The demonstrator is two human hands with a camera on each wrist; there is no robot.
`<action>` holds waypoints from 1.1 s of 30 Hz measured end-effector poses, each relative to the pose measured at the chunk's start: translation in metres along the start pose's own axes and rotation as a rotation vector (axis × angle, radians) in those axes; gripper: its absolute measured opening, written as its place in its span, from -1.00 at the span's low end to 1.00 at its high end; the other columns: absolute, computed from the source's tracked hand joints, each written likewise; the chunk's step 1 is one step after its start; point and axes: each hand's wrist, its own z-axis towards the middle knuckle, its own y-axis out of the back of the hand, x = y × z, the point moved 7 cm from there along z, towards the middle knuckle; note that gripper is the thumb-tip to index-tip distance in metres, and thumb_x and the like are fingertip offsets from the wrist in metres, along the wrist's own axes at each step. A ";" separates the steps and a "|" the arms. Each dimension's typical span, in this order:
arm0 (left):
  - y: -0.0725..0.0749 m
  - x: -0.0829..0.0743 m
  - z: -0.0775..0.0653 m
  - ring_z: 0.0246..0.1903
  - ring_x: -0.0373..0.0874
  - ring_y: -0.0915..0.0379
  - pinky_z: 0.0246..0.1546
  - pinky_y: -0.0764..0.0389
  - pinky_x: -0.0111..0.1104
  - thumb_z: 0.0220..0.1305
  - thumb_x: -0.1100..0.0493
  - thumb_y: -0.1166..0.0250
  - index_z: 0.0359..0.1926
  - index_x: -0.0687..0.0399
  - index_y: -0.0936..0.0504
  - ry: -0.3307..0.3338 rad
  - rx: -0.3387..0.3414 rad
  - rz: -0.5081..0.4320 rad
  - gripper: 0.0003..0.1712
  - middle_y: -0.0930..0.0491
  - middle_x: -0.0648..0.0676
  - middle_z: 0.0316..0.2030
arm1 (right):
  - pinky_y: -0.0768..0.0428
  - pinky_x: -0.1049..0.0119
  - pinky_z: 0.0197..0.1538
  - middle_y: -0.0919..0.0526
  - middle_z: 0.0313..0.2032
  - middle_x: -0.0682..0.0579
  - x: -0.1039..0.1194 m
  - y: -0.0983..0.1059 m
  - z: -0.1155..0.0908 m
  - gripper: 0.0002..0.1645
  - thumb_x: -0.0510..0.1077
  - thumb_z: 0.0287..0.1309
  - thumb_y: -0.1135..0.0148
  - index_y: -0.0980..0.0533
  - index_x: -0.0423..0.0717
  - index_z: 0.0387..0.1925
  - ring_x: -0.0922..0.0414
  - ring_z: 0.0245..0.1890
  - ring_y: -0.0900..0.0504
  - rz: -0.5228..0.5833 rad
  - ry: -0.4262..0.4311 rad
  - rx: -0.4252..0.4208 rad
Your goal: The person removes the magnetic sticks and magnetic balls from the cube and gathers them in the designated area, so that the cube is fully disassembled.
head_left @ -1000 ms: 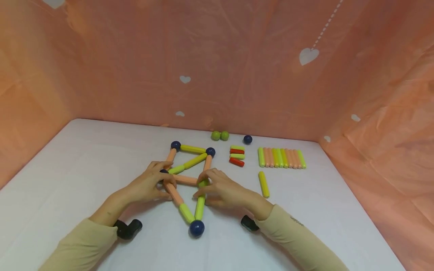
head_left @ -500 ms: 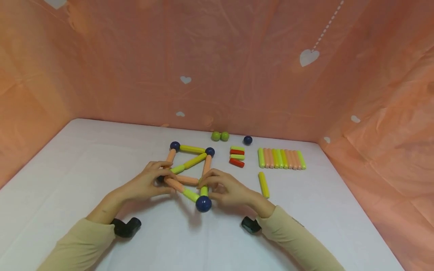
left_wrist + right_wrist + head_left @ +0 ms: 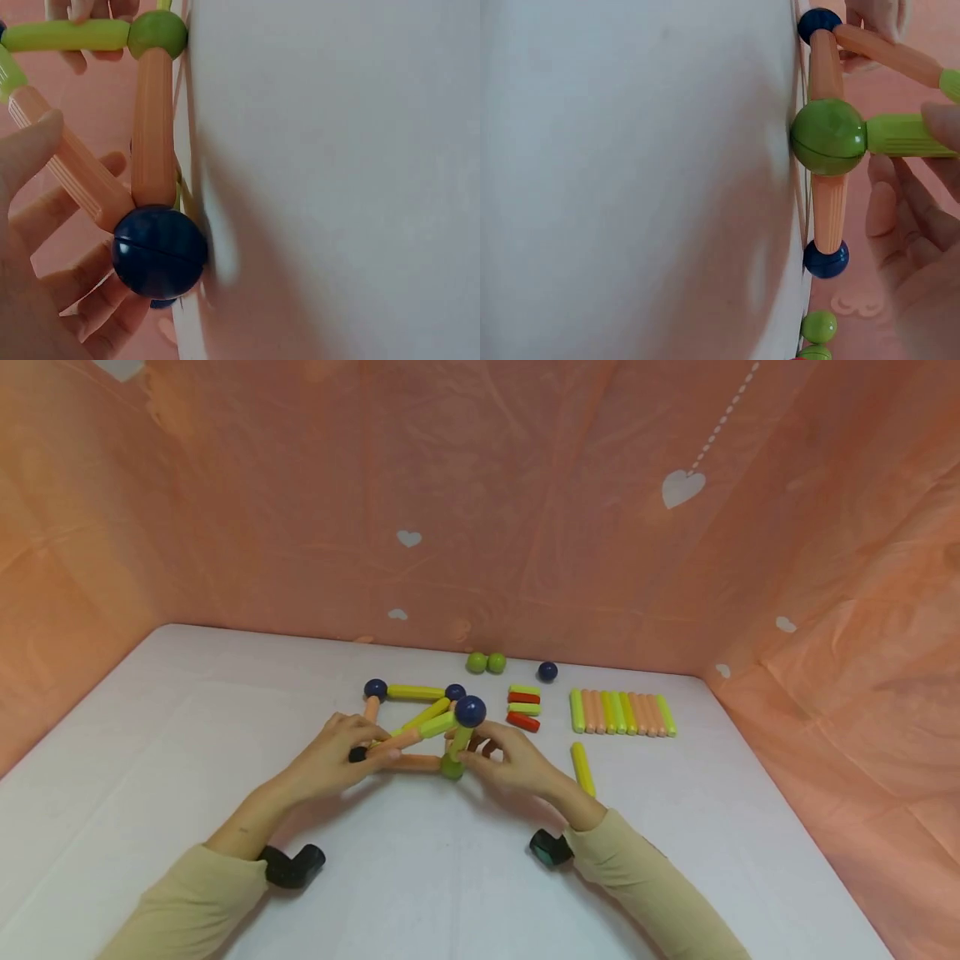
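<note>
A frame of sticks and balls lies on the table, blue balls [image 3: 376, 690] at its far corners. My left hand [image 3: 326, 764] pinches an orange stick [image 3: 67, 157] that slants up from the near-left blue ball [image 3: 159, 251]. With thumb and fingers, my right hand [image 3: 517, 764] holds a light green stick [image 3: 904, 135] rising from the green ball [image 3: 829, 137] at the near-right corner. Both raised sides meet at a larger-looking blue ball [image 3: 470, 711], lifted above the table. A yellow stick [image 3: 416, 692] forms the far side, and another crosses diagonally, partly hidden behind the raised sticks.
Two green balls [image 3: 487, 662] and a loose blue ball [image 3: 547, 672] sit at the back. Short red and light green sticks [image 3: 524, 708] lie right of the frame. Farther right is a row of sticks [image 3: 622, 712], with a single yellow stick [image 3: 582, 769] in front.
The blue ball joining the two slanting sides has swung up off the table and away from me. Both hands have turned with it, keeping hold of their sticks.
</note>
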 end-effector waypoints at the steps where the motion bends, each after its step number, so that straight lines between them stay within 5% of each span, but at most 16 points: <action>1: 0.000 -0.002 0.000 -0.10 0.04 -0.33 -0.16 -0.36 -0.18 0.30 -0.07 -0.23 -0.17 0.07 -0.70 -0.003 0.004 -0.001 -0.67 -0.61 0.07 -0.18 | -0.59 0.35 -0.13 -0.66 -0.18 0.01 -0.001 0.001 0.000 -0.71 -0.22 0.23 -0.21 -0.54 -0.18 -0.01 0.17 -0.22 -0.58 -0.004 -0.012 0.003; 6: -0.002 -0.010 0.002 -0.32 -0.08 -0.29 -0.33 -0.28 -0.32 0.29 -0.03 -0.25 -0.21 0.10 -0.71 -0.036 0.024 -0.023 -0.70 -0.53 -0.06 -0.44 | -0.58 0.35 -0.11 -0.65 -0.21 0.00 -0.002 0.005 -0.001 -0.71 -0.19 0.25 -0.20 -0.53 -0.20 -0.02 0.14 -0.21 -0.58 -0.013 -0.050 0.016; 10: -0.004 -0.015 0.005 -0.33 -0.15 -0.37 -0.33 -0.38 -0.35 0.29 -0.01 -0.26 -0.11 0.12 -0.66 -0.046 0.010 -0.074 -0.68 -0.56 -0.04 -0.39 | -0.59 0.34 -0.12 -0.64 -0.19 -0.04 -0.001 0.008 -0.001 -0.69 -0.16 0.21 -0.24 -0.51 -0.19 -0.03 0.12 -0.19 -0.59 -0.010 -0.070 -0.001; 14: -0.008 -0.022 0.011 -0.20 -0.14 -0.49 -0.18 -0.52 -0.27 0.31 -0.03 -0.24 0.04 0.08 -0.58 -0.024 -0.022 -0.189 -0.62 -0.63 0.00 -0.21 | -0.58 0.34 -0.21 -0.61 -0.15 -0.08 0.005 0.019 -0.004 -0.50 -0.17 0.10 -0.36 -0.44 -0.14 0.09 0.08 -0.20 -0.60 0.044 -0.101 -0.107; 20: -0.010 -0.031 0.020 -0.16 -0.09 -0.48 -0.07 -0.50 -0.20 0.29 0.05 -0.27 0.11 0.09 -0.55 -0.007 -0.078 -0.311 -0.59 -0.62 0.04 -0.15 | -0.55 0.34 -0.30 -0.58 0.03 -0.10 0.036 0.038 0.002 -0.26 -0.24 0.03 -0.41 -0.36 -0.10 0.27 0.04 -0.14 -0.55 0.032 0.023 -0.269; 26: -0.019 -0.031 0.019 -0.24 -0.14 -0.48 -0.16 -0.50 -0.29 0.31 0.12 -0.26 0.05 0.15 -0.60 -0.015 -0.082 -0.396 -0.67 -0.63 0.09 -0.13 | -0.48 0.37 -0.41 -0.62 -0.13 -0.04 0.056 0.040 0.013 -0.59 -0.25 -0.01 -0.38 -0.51 -0.20 -0.06 0.20 -0.32 -0.47 -0.174 0.175 -0.134; 33: -0.022 -0.033 0.020 -0.23 -0.18 -0.50 -0.19 -0.53 -0.43 0.33 0.16 -0.22 0.06 0.20 -0.57 -0.035 -0.079 -0.513 -0.67 -0.62 0.15 -0.13 | -0.41 0.43 -0.44 -0.53 -0.31 0.04 0.069 0.041 0.025 -0.75 -0.28 -0.02 -0.23 -0.48 -0.15 -0.21 0.12 -0.50 -0.44 -0.279 0.192 0.023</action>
